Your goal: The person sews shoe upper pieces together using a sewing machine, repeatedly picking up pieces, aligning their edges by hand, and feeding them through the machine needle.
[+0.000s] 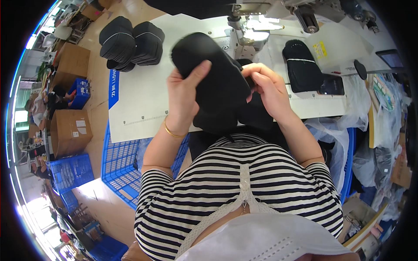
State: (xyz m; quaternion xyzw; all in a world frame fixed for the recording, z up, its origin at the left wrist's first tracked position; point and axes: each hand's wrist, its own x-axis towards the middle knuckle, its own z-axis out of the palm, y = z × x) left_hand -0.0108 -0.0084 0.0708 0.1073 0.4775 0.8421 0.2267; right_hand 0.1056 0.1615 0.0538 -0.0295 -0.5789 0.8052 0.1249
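Note:
A black rounded fabric piece (215, 76) is held up over the front of the white sewing table (139, 93). My left hand (187, 87) is closed on its left side, thumb on top and fingers behind. At the piece's right edge, my right hand (269, 87) pinches with thumb and forefinger; the exact spot between the fingertips is partly hidden. Below the held piece, more black fabric (257, 114) lies at the table's front edge by my lap. Just beyond my hands stands the sewing machine (244, 37), its needle area lit.
Banded stacks of black pieces (117, 39) stand at the table's far left. Another banded bundle (302, 65) lies right, beside a dark phone (333, 85). Blue crates (119, 161) flank my lap, the right one (348, 161) draped with clear plastic. Cardboard boxes (69, 132) stand left.

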